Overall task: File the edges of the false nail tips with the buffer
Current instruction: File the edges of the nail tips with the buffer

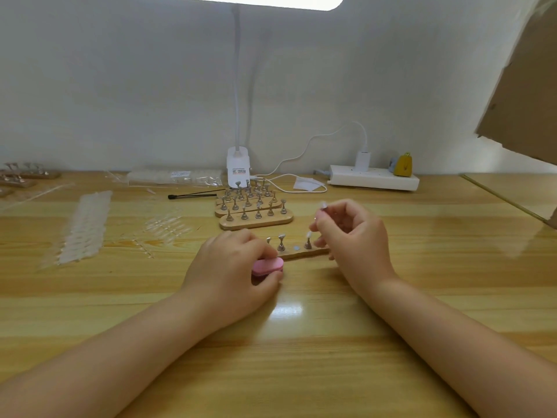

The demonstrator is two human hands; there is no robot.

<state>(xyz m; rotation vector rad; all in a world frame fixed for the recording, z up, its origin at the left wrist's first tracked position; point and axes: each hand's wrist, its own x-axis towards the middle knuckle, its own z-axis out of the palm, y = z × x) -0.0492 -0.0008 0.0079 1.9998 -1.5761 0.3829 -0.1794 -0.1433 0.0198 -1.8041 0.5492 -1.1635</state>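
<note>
Your left hand (235, 267) grips the pink buffer (267, 266) between curled fingers and thumb, low over the bench (301, 342), its long axis running left to right. Your right hand (351, 236) pinches a false nail tip (323, 205) on its peg, raised and pointing up and away from you. Between your hands lies a wooden stand (301, 253) with upright pegs, one carrying another tip (308, 235). Behind it sit three more peg stands (256, 220). Open bench lies in front of your forearms; a strip of tips (83, 227) lies well left.
</note>
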